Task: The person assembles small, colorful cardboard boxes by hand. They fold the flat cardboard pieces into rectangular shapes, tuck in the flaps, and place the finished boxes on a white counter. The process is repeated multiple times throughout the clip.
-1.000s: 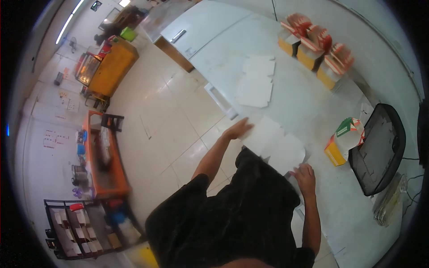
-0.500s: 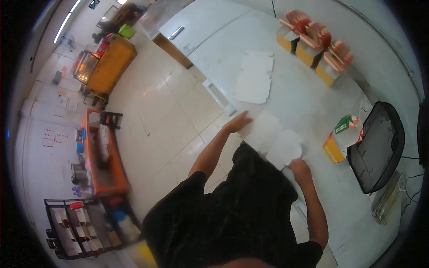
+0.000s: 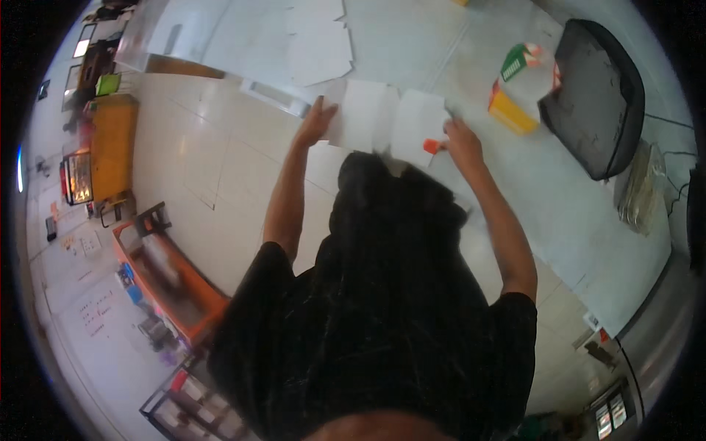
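Two white sheets (image 3: pixel 390 121) lie flat side by side at the near edge of the pale counter (image 3: pixel 559 191), long axes running away from the person. The left hand (image 3: pixel 316 121) presses flat, fingers spread, on the left sheet's edge; the right hand (image 3: pixel 460 143) is closed around a small orange tool (image 3: pixel 432 146) at the right sheet's corner. Glossy tiled floor (image 3: pixel 198 162) lies beyond

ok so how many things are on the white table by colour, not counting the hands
white paper sheets under the hands: 2
white loose sheet pile farther back: 1
yellow box: 1
green and white carton: 1
black mesh tray: 1
small orange tool: 1
total: 7
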Demonstrator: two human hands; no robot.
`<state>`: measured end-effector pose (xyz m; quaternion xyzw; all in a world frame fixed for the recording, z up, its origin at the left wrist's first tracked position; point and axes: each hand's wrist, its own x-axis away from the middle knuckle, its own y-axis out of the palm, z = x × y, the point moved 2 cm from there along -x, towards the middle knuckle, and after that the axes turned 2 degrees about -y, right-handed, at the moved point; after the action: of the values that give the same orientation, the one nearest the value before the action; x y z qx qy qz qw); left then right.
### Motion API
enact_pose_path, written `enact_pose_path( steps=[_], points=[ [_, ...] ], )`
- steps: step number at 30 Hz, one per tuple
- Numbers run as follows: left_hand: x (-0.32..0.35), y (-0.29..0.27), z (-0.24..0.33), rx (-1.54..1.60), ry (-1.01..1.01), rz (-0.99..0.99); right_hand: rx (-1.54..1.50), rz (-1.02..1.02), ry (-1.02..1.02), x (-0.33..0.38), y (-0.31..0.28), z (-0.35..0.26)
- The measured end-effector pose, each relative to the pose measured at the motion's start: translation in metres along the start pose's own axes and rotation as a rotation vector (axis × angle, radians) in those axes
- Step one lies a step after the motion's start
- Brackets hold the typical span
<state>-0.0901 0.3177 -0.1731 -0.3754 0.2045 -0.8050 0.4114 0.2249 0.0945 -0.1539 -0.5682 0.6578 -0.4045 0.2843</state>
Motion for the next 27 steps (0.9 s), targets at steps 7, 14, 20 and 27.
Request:
enact_pose_path(
  steps=[7,14,20,27],
  points=[
    [0.01,0.0,0.022,0.207,-0.03,-0.029,0.242,-0.162,0.336,-0.031,0.009,-0.018],
    [0.007,0.009,0.011,0.273,0.077,-0.002,0.248,-0.13,0.26,-0.012,-0.003,-0.004],
    [0.012,-0.001,0.038,0.364,0.089,-0.03,-0.009,0.159,-0.05,-0.048,-0.037,-0.03],
    [-0.007,-0.01,0.035,0.243,0.199,-0.039,-0.03,-0.268,0.145,-0.095,-0.013,-0.005]
  ],
)
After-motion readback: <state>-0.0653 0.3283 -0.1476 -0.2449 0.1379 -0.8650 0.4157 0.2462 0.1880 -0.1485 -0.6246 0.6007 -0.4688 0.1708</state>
